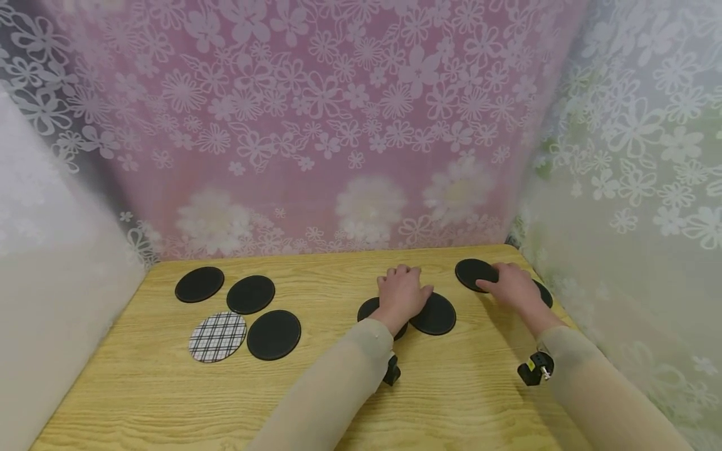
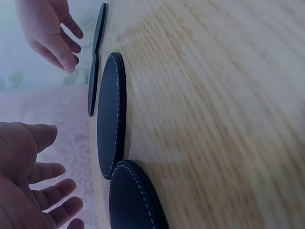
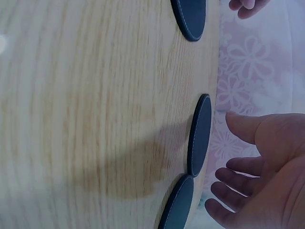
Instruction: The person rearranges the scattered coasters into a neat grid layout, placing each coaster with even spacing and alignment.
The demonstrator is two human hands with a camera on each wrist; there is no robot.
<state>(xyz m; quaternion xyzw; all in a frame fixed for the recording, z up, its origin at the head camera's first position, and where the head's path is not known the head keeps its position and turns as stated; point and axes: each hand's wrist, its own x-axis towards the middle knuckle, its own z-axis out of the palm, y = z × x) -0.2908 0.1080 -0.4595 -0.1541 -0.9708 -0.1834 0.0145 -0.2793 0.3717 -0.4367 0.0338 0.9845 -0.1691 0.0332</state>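
My left hand (image 1: 402, 292) hovers with spread, relaxed fingers above two black round coasters. One coaster (image 1: 368, 308) is partly hidden under the hand and wrist, while the other coaster (image 1: 434, 315) lies just right of it. My right hand (image 1: 514, 287) is raised over another pair at the table's right: a black coaster (image 1: 471, 274) by the thumb and a further coaster (image 1: 544, 294) mostly covered by the hand. In the left wrist view, a gap shows between the left hand (image 2: 28, 181) and the stitched coasters (image 2: 112, 117). The right wrist view shows the right hand (image 3: 271, 167) holding nothing.
On the left of the wooden table (image 1: 141, 388) lie three black coasters, the nearest black coaster (image 1: 274, 335) beside a plaid coaster (image 1: 217, 337). Floral curtains (image 1: 338, 125) hang behind the table and along both sides.
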